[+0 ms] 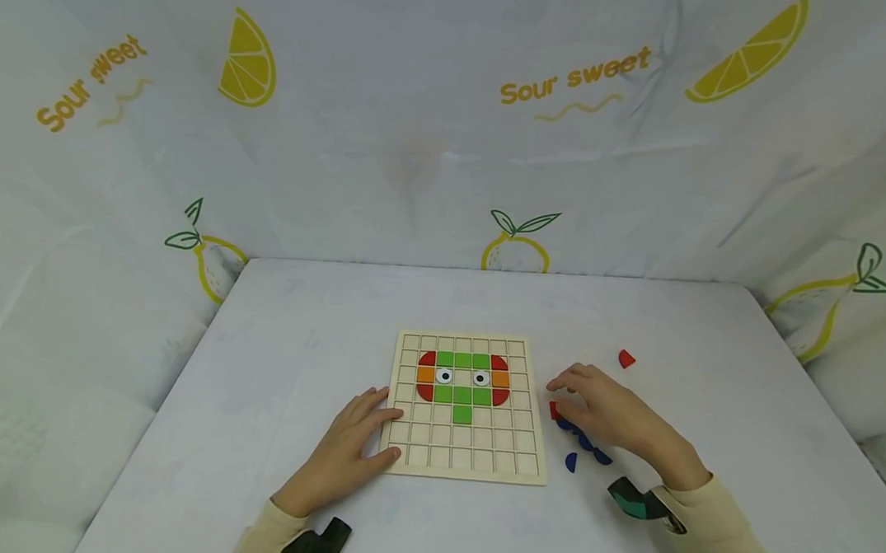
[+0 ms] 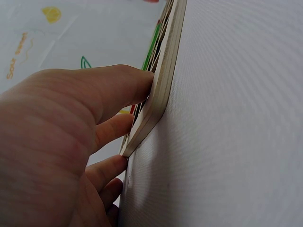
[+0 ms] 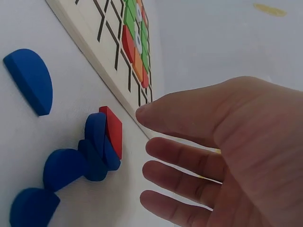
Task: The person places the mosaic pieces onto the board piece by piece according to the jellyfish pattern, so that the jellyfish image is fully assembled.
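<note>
A wooden grid board (image 1: 462,469) lies flat on the table, with green, red and orange pieces and two eye pieces set in its cells. My left hand (image 1: 350,441) touches the board's left edge, thumb and a finger on the rim, as the left wrist view also shows. Right of the board, my right hand (image 1: 604,407) hovers above loose pieces with its fingers extended and nothing between them. Under it lie a red piece (image 3: 113,132) and several blue half-round pieces (image 3: 64,168), some stacked together. Another blue half-round piece (image 3: 33,80) lies apart, nearer the board.
A lone red piece (image 1: 627,359) rests on the white table (image 1: 300,320) beyond my right hand. White cloth with lemon prints (image 1: 389,142) stands behind the table and along both sides.
</note>
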`<state>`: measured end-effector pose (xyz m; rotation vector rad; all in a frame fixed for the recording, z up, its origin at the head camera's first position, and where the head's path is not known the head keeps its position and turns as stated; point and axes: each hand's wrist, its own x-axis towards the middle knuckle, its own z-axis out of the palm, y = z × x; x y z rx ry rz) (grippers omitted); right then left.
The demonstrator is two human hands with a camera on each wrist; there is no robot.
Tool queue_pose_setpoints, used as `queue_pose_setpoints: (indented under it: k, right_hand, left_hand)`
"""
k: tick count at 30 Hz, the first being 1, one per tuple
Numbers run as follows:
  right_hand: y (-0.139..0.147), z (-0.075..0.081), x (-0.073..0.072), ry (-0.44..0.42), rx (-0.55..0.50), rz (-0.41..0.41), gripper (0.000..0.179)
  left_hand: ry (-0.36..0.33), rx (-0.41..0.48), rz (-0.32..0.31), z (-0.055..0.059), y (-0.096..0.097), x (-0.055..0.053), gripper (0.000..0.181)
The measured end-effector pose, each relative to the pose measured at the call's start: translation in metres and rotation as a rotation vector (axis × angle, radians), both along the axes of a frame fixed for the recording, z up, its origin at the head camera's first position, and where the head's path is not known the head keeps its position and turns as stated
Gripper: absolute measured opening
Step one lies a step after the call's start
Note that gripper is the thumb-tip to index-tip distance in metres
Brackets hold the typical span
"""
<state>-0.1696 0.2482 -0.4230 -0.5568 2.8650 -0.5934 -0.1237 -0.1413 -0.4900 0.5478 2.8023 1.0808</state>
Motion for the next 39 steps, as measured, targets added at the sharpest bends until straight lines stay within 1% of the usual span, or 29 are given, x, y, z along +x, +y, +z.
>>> queue_pose_setpoints:
  k: [2, 4, 9, 11, 16, 19, 23, 30, 35, 39]
  right_hand:
    - [0.000, -0.002, 0.000, -0.010, 0.006, -0.001, 0.025]
    - [0.000, -0.003, 0.000, -0.016, 0.018, 0.000, 0.026]
    - [-0.004, -0.007, 0.001, -0.025, 0.066, -0.010, 0.031]
    - [-0.005, -0.009, 0.001, -0.027, 0.086, -0.017, 0.033]
    - [-0.007, -0.013, 0.001, -0.007, 0.113, -0.010, 0.029]
    - [-0.007, -0.014, 0.001, 0.004, 0.101, 0.003, 0.026]
    - [-0.007, -0.014, 0.001, 0.001, 0.086, 0.005, 0.026]
    - [-0.008, -0.008, -0.002, 0.039, 0.057, 0.023, 0.025]
    - [-0.012, -0.001, -0.005, 0.053, -0.021, 0.067, 0.024]
    - [-0.020, 0.004, -0.007, 0.025, -0.087, 0.101, 0.025]
  left_hand:
    - [0.013, 0.006, 0.000, -0.001, 0.000, 0.000, 0.048]
    - [0.010, 0.007, -0.001, -0.001, 0.000, 0.000, 0.048]
    - [-0.029, 0.000, -0.006, 0.000, -0.001, 0.000, 0.050]
    - [-0.031, -0.002, -0.008, 0.000, -0.001, 0.000, 0.050]
    - [-0.006, -0.001, -0.007, -0.001, -0.001, 0.000, 0.049]
    - [0.003, 0.006, -0.002, -0.001, -0.001, 0.000, 0.048]
    - [-0.003, 0.012, 0.000, 0.000, 0.000, 0.000, 0.047]
    - [0.010, 0.011, 0.002, 0.001, 0.000, 0.001, 0.046]
    - [0.015, 0.011, 0.002, 0.000, 0.000, 0.001, 0.047]
    - [-0.010, -0.004, 0.002, -0.002, 0.000, -0.001, 0.048]
